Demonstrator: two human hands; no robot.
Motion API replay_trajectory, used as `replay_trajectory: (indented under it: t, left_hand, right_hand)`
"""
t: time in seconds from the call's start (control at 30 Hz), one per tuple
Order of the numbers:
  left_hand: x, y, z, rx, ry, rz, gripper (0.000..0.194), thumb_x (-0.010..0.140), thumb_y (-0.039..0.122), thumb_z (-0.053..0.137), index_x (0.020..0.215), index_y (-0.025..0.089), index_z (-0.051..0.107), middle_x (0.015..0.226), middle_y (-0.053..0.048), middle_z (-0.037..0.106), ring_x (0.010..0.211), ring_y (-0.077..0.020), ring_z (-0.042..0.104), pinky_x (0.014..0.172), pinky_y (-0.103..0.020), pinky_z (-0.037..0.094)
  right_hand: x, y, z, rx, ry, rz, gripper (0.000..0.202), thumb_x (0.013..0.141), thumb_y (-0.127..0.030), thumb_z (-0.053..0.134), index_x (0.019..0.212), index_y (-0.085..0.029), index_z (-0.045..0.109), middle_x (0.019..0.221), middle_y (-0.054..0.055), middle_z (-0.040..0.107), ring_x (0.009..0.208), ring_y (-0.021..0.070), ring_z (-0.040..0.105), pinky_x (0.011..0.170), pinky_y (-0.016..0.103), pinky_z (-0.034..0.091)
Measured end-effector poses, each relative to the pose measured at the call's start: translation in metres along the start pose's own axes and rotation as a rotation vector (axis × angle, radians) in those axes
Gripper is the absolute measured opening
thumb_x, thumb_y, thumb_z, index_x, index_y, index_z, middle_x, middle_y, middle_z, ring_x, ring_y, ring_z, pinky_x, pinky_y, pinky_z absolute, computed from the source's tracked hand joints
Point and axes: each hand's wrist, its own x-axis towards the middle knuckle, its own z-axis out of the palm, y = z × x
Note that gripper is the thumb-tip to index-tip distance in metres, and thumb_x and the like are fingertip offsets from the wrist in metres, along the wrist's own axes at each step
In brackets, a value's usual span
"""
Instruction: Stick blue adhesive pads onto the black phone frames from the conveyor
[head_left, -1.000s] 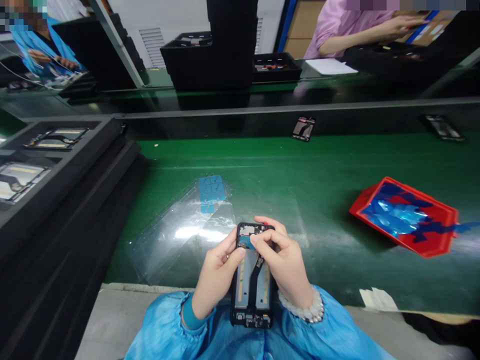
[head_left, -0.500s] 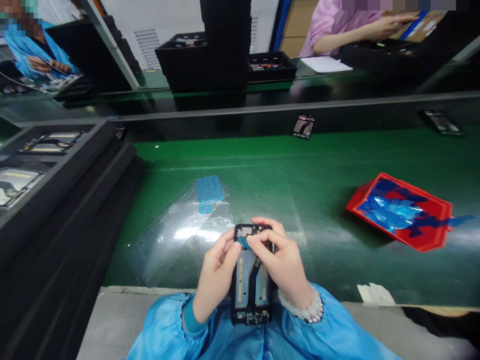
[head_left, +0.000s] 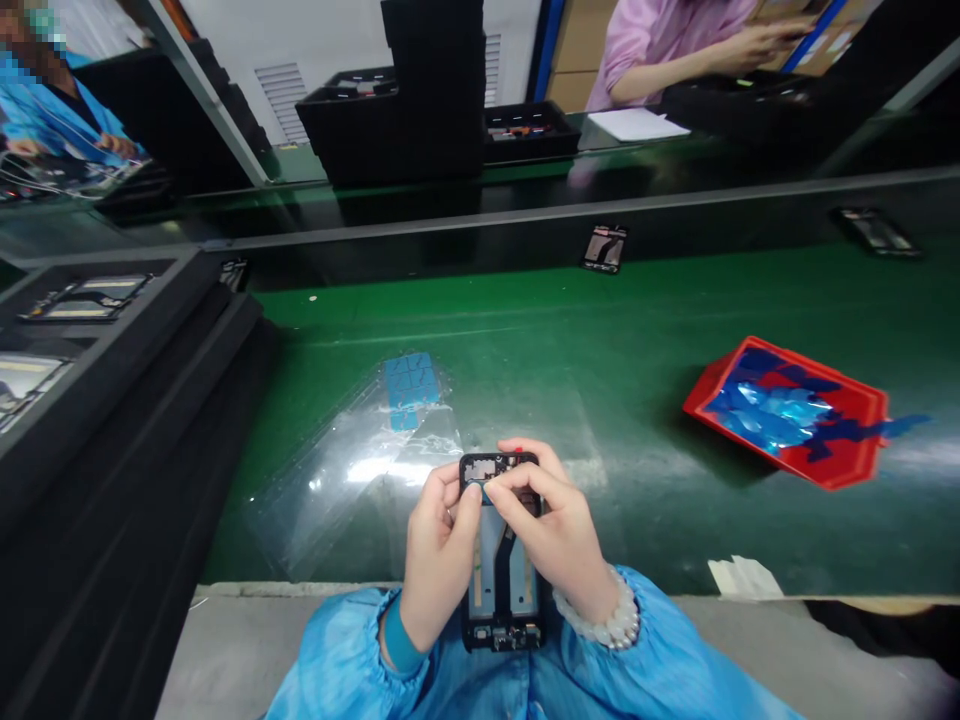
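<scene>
A phone frame [head_left: 504, 570] with a dark ribbon cable down its middle lies upright between my hands at the table's front edge. My left hand [head_left: 441, 550] grips its left side, the thumb resting near the top on a small blue piece. Over the upper part, my right hand [head_left: 556, 520] has thumb and forefinger pinched at that blue piece, beside my left thumb; its other fingers are behind the frame's top right corner. The fingertips hide most of the blue piece. Beyond my left hand lies a clear sheet [head_left: 330, 480] with blue stickers [head_left: 411, 385].
At the right stands a red bin [head_left: 847, 475] with crumpled blue film. Black trays [head_left: 150, 330] holding phone frames are stacked at the left. More phone frames [head_left: 604, 249] lie at the back. Two people sit across the bench [head_left: 525, 190].
The whole view has shifted slightly. My left thumb has moved onto the blue piece, and my right fingertips have come closer to it, covering more of the piece.
</scene>
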Motion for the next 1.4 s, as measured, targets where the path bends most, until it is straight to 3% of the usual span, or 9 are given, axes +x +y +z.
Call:
replay_trajectory:
  t: [0.3,0.5,0.87,0.97,1.03,1.1,1.2,1.27,1.4]
  left_hand:
    - [-0.004,-0.004,0.0,0.049,0.031,0.056,0.019,0.087,0.028,0.05,0.104,0.018,0.053,0.102,-0.006,0.068,0.097,-0.018,0.065,0.079,-0.026,0.051]
    - [-0.006,-0.004,0.0,0.039,0.055,0.101,0.018,0.088,0.026,0.05,0.105,0.019,0.051,0.102,-0.005,0.069,0.095,-0.0152,0.066,0.081,-0.025,0.05]
    - [-0.008,-0.003,0.004,0.063,0.113,0.155,0.021,0.088,0.028,0.051,0.107,0.019,0.052,0.104,-0.007,0.069,0.094,-0.0166,0.067,0.08,-0.026,0.052]
    - [-0.007,-0.005,0.004,0.074,0.131,0.162,0.022,0.088,0.028,0.051,0.108,0.019,0.051,0.104,-0.007,0.069,0.096,-0.0166,0.066,0.08,-0.025,0.051]
    - [-0.007,-0.005,0.004,0.073,0.149,0.17,0.022,0.088,0.028,0.05,0.108,0.019,0.051,0.105,-0.007,0.069,0.097,-0.0165,0.066,0.081,-0.025,0.051]
    - [-0.007,-0.006,0.004,0.079,0.142,0.182,0.022,0.089,0.028,0.05,0.109,0.019,0.052,0.106,-0.007,0.069,0.098,-0.0163,0.066,0.08,-0.024,0.051]
    - [-0.006,-0.006,0.002,0.123,0.106,0.182,0.024,0.089,0.027,0.05,0.111,0.021,0.053,0.108,-0.005,0.068,0.099,-0.0161,0.065,0.081,-0.024,0.051]
    - [-0.003,-0.006,-0.001,0.141,0.119,0.155,0.025,0.088,0.029,0.05,0.111,0.021,0.055,0.107,-0.004,0.069,0.098,-0.0167,0.065,0.082,-0.024,0.051]
    - [0.003,-0.001,-0.006,0.105,0.123,0.095,0.027,0.086,0.032,0.052,0.109,0.02,0.059,0.104,-0.005,0.07,0.095,-0.0183,0.067,0.08,-0.025,0.052]
  right_hand:
    - [-0.003,0.005,0.0,-0.12,-0.006,-0.218,0.011,0.082,-0.02,0.055,0.074,-0.021,0.062,0.11,0.01,0.055,0.103,0.0222,0.054,0.082,0.038,0.046]
    - [-0.004,0.003,0.004,-0.099,0.005,-0.244,0.01,0.083,-0.016,0.053,0.076,-0.02,0.059,0.109,0.01,0.053,0.11,0.0215,0.051,0.084,0.035,0.046]
    - [-0.014,0.0,0.015,-0.247,0.132,-0.204,0.005,0.083,-0.017,0.051,0.084,-0.021,0.055,0.137,0.011,0.033,0.121,0.0272,0.042,0.093,0.047,0.041]
    - [-0.011,-0.001,0.015,-0.291,0.19,-0.228,0.013,0.082,-0.018,0.053,0.094,-0.021,0.055,0.142,0.011,0.026,0.128,0.0291,0.033,0.1,0.05,0.034]
    - [-0.004,-0.002,0.01,-0.287,0.255,-0.211,0.039,0.076,-0.024,0.062,0.113,-0.019,0.049,0.144,0.014,0.024,0.132,0.0313,0.027,0.104,0.051,0.03]
    - [0.005,-0.002,0.004,-0.171,0.182,-0.111,0.061,0.071,-0.03,0.068,0.124,-0.017,0.041,0.14,0.016,0.032,0.127,0.031,0.035,0.102,0.048,0.034]
    - [0.013,-0.004,-0.004,0.16,-0.131,0.148,0.039,0.076,-0.033,0.06,0.11,-0.019,0.049,0.108,0.009,0.06,0.098,0.0234,0.059,0.085,0.039,0.049]
    - [0.014,-0.004,-0.006,0.31,-0.211,0.258,0.027,0.079,-0.032,0.055,0.103,-0.02,0.05,0.092,0.004,0.063,0.086,0.0193,0.062,0.077,0.034,0.052]
    - [0.01,-0.007,-0.006,0.333,-0.259,0.239,0.043,0.079,-0.026,0.053,0.12,-0.022,0.04,0.103,0.005,0.059,0.089,0.0168,0.062,0.079,0.031,0.051]
